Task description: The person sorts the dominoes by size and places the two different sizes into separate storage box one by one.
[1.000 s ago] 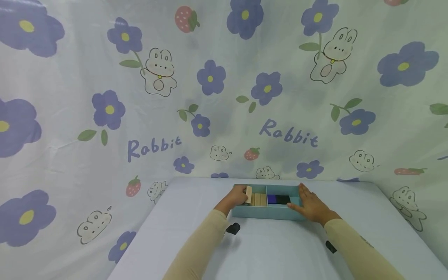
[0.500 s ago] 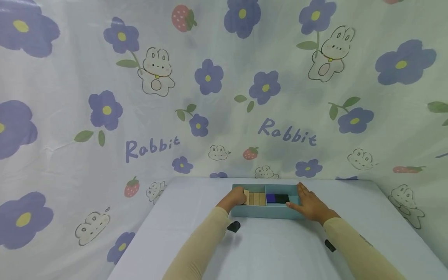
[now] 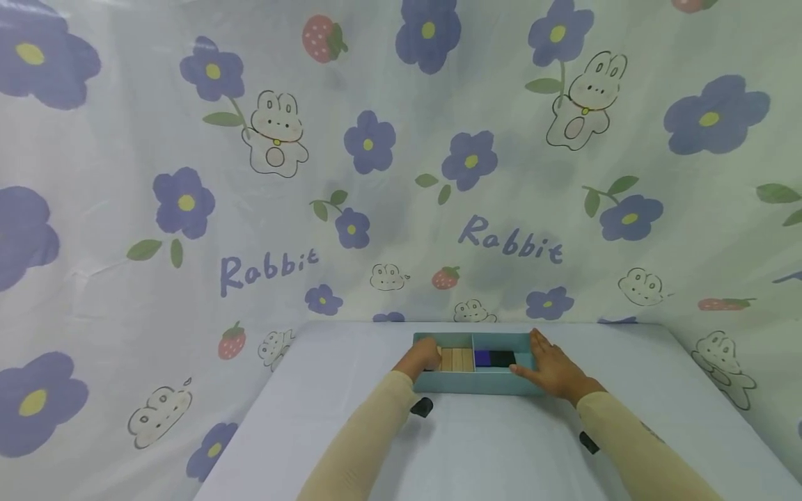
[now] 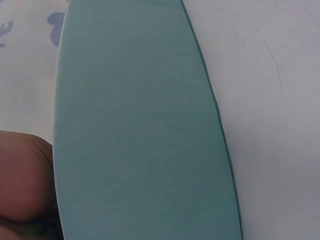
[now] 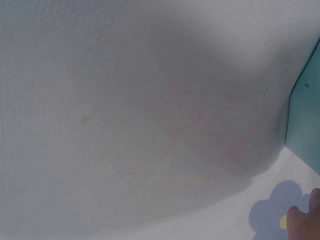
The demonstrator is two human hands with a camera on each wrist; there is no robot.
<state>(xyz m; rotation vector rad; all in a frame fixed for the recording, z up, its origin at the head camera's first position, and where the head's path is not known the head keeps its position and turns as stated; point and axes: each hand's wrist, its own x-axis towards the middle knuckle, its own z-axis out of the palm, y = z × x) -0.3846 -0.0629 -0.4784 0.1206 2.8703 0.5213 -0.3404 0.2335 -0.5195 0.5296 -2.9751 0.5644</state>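
Observation:
A light blue divided box (image 3: 479,383) stands on the table. My left hand (image 3: 425,356) reaches into its left compartment, fingers down at the left end and partly hidden. They hold a light wooden block (image 3: 439,358), of which only a sliver shows beside several wooden blocks (image 3: 457,360) in a row. My right hand (image 3: 554,367) rests on the box's right end with straight fingers along the end wall, its thumb over the front rim. A blue block (image 3: 482,358) and a black block (image 3: 502,359) lie side by side in the right compartment.
The white table (image 3: 501,445) stretches in front of the box. Behind it hangs a curtain (image 3: 401,195) printed with flowers and rabbits. In the left wrist view the box's front wall (image 4: 135,120) fills the middle.
My left hand has lowered the wooden block, tilted above the compartment a second ago, down beside the row. The right hand stays on the box's end. The head view has shifted slightly.

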